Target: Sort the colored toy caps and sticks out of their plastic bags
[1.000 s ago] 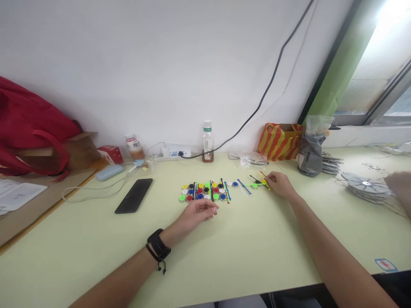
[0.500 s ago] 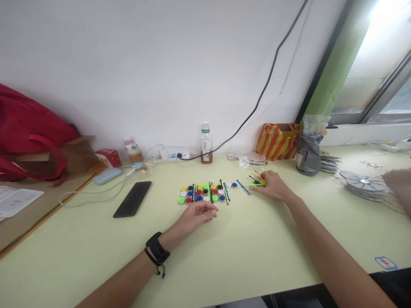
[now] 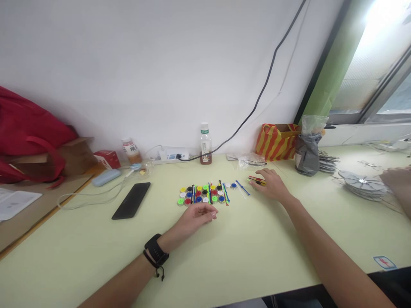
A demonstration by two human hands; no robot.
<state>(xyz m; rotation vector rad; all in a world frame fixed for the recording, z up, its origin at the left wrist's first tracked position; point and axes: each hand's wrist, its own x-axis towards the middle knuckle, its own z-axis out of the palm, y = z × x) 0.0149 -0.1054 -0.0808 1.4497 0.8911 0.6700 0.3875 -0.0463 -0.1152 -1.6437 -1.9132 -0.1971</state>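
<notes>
My left hand [image 3: 196,219] rests palm inward on the table, its fingers loosely curled and apart, with nothing in them. Just beyond it lie rows of small round coloured discs [image 3: 204,193], in yellow, black, green, white, blue and red. Thin coloured sticks with arrow-like ends [image 3: 226,192] lie between and beside the discs. A blue stick [image 3: 243,188] and a white one are further right. My right hand [image 3: 271,184] has its thumb and fingers around several arrow-ended sticks [image 3: 257,180], red, yellow and black among them. The palm hides part of these.
Left of the discs lies a black phone [image 3: 131,201]. A drink bottle [image 3: 206,145] stands by the wall near a power strip [image 3: 173,155]. A striped bag [image 3: 278,141], a grey bag [image 3: 307,154] and stacked grey discs [image 3: 362,184] are on the right. Another person's hand [image 3: 398,182] shows at the right edge.
The sticks at my right hand are less fanned out, and the long green one no longer shows. My right fingers have shifted slightly. My left hand stays in place.
</notes>
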